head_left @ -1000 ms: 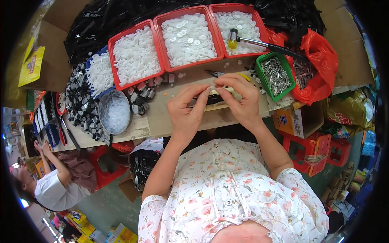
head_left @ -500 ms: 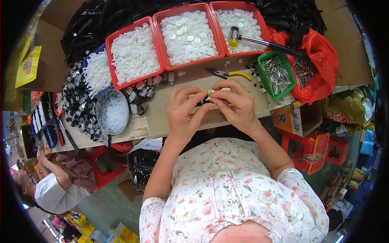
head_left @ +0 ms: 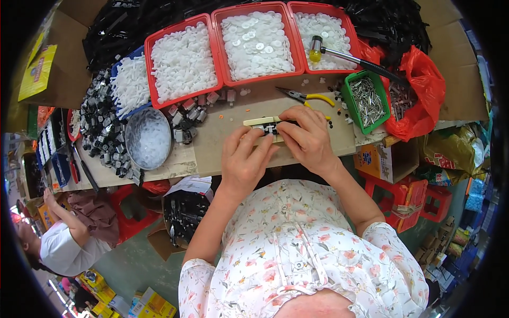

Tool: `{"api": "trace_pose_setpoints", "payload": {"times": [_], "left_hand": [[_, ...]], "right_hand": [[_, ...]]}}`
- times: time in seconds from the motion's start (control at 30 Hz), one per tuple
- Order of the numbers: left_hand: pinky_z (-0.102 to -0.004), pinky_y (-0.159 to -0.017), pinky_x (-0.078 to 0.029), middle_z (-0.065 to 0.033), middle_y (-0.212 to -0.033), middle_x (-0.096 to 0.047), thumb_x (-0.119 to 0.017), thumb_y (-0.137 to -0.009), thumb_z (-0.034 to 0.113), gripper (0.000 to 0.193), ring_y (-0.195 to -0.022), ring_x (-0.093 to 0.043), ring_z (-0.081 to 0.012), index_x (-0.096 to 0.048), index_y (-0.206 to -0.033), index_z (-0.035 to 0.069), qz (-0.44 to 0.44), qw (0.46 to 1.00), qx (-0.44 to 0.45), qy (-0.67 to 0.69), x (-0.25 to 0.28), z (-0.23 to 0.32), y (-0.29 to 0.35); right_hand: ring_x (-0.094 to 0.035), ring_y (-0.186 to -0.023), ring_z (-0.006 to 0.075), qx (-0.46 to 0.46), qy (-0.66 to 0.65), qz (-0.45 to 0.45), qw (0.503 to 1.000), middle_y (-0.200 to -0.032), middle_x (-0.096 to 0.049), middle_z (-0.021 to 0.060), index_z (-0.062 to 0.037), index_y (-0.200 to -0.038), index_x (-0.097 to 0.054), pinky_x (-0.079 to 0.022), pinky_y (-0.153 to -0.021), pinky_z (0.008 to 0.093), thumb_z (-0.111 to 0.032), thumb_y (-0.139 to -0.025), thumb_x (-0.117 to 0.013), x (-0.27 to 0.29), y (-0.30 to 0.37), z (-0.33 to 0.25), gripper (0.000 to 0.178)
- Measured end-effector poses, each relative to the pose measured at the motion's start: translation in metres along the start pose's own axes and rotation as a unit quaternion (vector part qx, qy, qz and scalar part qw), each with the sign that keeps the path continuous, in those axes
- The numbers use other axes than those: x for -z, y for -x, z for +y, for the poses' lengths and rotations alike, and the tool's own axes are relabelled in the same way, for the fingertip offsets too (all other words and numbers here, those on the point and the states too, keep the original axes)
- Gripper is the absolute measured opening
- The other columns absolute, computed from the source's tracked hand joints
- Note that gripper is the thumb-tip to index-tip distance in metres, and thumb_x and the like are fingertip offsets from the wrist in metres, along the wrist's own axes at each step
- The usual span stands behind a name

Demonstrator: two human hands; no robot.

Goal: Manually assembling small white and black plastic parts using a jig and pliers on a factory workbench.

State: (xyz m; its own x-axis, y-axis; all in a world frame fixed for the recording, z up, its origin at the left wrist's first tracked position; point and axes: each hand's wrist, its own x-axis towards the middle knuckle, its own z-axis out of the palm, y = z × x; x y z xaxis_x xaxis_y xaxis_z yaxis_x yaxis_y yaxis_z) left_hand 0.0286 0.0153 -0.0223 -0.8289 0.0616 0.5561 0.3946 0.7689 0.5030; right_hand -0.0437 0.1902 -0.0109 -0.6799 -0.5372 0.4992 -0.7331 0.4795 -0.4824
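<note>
Both hands meet over the brown work board [head_left: 217, 148] around a small black housing [head_left: 270, 129] with white and silvery parts set in it. Along its far side runs a cream-coloured strip [head_left: 260, 121]. My right hand [head_left: 310, 138] grips the right end of the housing, its fingers bent over it. My left hand [head_left: 245, 161] is at the near left side, thumb and fingers curled, with fingertips at the housing's near edge. Beyond the right hand lie pliers [head_left: 305, 96] with yellow handles.
Red trays [head_left: 218, 53] of white plastic parts line the back. A mallet [head_left: 344, 55] rests across the right one. A green tray [head_left: 366, 100] of metal pins and a red bag [head_left: 424, 95] stand right. Left are a round bowl [head_left: 169, 135], metal-and-black parts [head_left: 103, 122] and a co-worker [head_left: 74, 238].
My hands have moved slightly apart, and the left fingers have loosened. The black housing and cream strip, mostly covered before, now show between them. The whole view has shifted a little.
</note>
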Motion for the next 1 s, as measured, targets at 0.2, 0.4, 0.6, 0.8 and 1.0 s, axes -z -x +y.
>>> {"api": "trace_pose_setpoints", "payload": {"times": [0.2, 0.4, 0.6, 0.8, 1.0], "left_hand": [[-0.0399, -0.081, -0.045, -0.0089, -0.111, -0.063, -0.079, -0.076, 0.014, 0.032, -0.105, -0.058, -0.0281, -0.071, -0.106, 0.007, -0.026, 0.995, -0.062, -0.074, -0.005, 0.000, 0.005], [-0.0394, -0.082, -0.045, -0.0058, -0.110, -0.064, -0.081, -0.074, 0.015, 0.033, -0.105, -0.058, -0.0274, -0.072, -0.105, 0.011, -0.043, 0.987, -0.092, -0.125, -0.005, -0.002, 0.003], [-0.0384, -0.082, -0.043, -0.0058, -0.112, -0.065, -0.079, -0.076, 0.015, 0.030, -0.106, -0.059, -0.0267, -0.073, -0.105, 0.011, -0.062, 0.975, -0.140, -0.163, -0.001, -0.009, 0.005], [-0.0385, -0.084, -0.041, -0.0052, -0.111, -0.065, -0.074, -0.078, 0.013, 0.028, -0.106, -0.059, -0.0268, -0.073, -0.106, 0.011, -0.054, 0.977, -0.138, -0.155, -0.001, -0.010, 0.004], [-0.0375, -0.083, -0.040, -0.0052, -0.111, -0.065, -0.069, -0.077, 0.010, 0.030, -0.105, -0.059, -0.0262, -0.073, -0.107, 0.011, -0.053, 0.975, -0.145, -0.162, -0.001, -0.011, 0.004]], "right_hand": [[-0.063, -0.098, 0.0271, -0.018, -0.053, 0.004, 0.998, -0.099, -0.066, 0.0073, -0.0045, -0.090, -0.068, -0.043, -0.080, 0.0379, -0.004, -0.075, -0.075, -0.003, 0.004, 0.006, 0.016], [-0.063, -0.097, 0.0261, -0.010, -0.034, 0.022, 0.999, -0.098, -0.065, 0.0069, -0.0039, -0.091, -0.068, -0.043, -0.081, 0.0381, -0.004, -0.075, -0.075, -0.005, 0.006, 0.003, 0.018], [-0.064, -0.097, 0.0252, 0.029, 0.003, 0.038, 0.999, -0.100, -0.066, 0.0062, -0.0047, -0.093, -0.068, -0.043, -0.083, 0.0371, -0.003, -0.075, -0.075, -0.008, 0.011, 0.006, 0.020], [-0.064, -0.093, 0.0256, 0.013, -0.006, 0.035, 0.999, -0.096, -0.066, 0.0059, -0.0046, -0.092, -0.069, -0.045, -0.081, 0.0366, -0.002, -0.072, -0.077, -0.008, 0.007, 0.003, 0.022], [-0.064, -0.090, 0.0265, 0.017, -0.004, 0.049, 0.999, -0.095, -0.066, 0.0061, -0.0050, -0.092, -0.069, -0.045, -0.076, 0.0362, 0.000, -0.071, -0.077, -0.011, 0.008, 0.003, 0.023]]}}
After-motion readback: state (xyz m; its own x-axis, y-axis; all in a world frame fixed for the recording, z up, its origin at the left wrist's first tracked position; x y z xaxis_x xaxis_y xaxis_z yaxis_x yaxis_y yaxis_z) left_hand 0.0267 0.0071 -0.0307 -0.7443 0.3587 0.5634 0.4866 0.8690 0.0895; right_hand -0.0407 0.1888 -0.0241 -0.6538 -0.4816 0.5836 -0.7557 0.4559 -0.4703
